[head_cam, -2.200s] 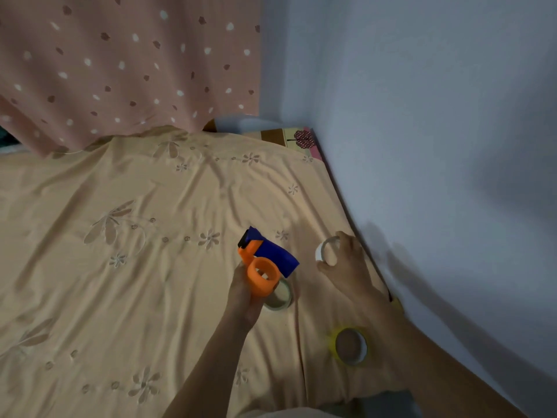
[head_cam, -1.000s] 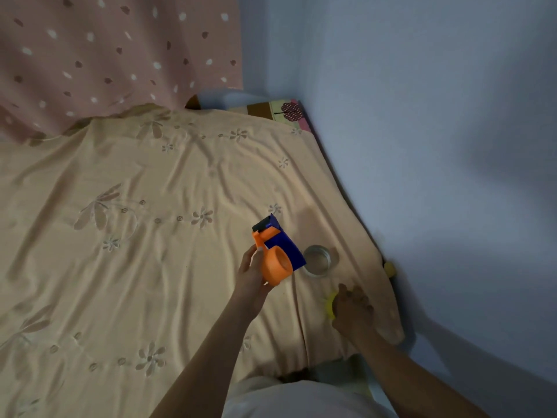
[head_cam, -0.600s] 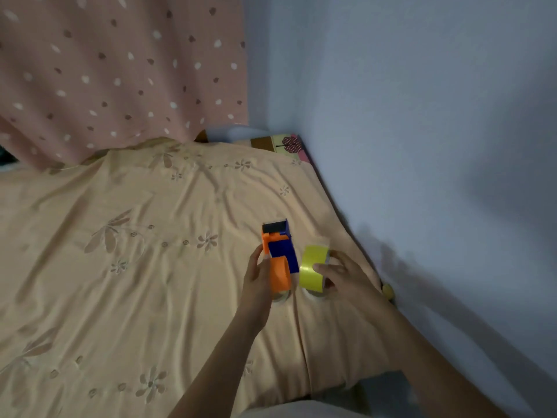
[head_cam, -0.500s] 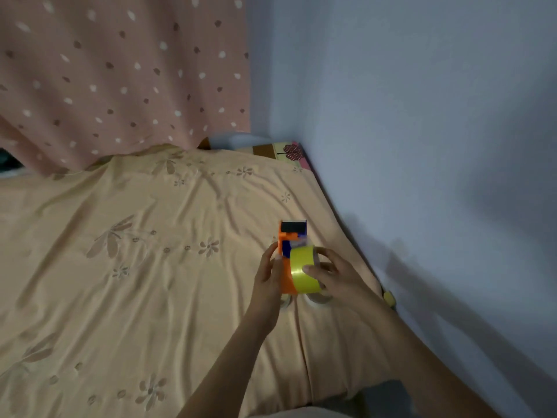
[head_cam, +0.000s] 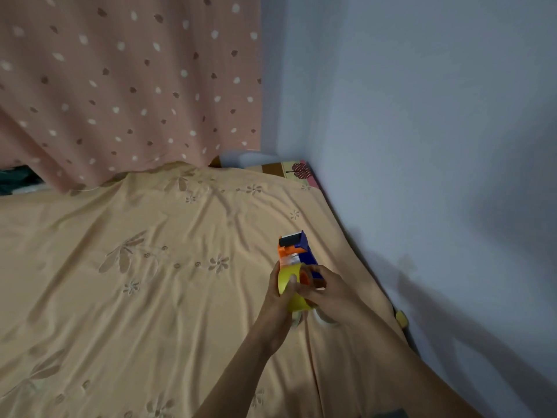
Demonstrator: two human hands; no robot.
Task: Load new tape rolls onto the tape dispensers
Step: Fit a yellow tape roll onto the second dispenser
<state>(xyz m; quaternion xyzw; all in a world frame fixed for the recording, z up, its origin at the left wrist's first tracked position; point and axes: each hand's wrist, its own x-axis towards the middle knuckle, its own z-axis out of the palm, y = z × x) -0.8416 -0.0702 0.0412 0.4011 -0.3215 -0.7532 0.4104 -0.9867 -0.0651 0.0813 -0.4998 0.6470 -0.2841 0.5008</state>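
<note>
An orange and blue tape dispenser [head_cam: 297, 251] is held upright above the bed, its black roller end pointing away from me. A yellow tape roll [head_cam: 287, 277] sits over the dispenser's orange hub. My left hand [head_cam: 278, 297] grips the dispenser and the roll from the left side. My right hand [head_cam: 328, 292] holds the roll from the right, fingers curled around its rim. Two other tape rolls lie on the sheet beneath my hands, a pale one [head_cam: 327, 321] partly showing under my right wrist.
A wrinkled peach bedsheet [head_cam: 135, 282] with flower embroidery covers the bed. The blue-grey wall [head_cam: 437, 146] runs close along the right edge. A pink dotted curtain [head_cam: 120, 86] hangs at the back. A small yellow object [head_cam: 401, 318] sits in the gap by the wall.
My right hand picked up the yellow roll from the sheet and brought it onto the dispenser's hub. The dispenser turned so its roller end points away.
</note>
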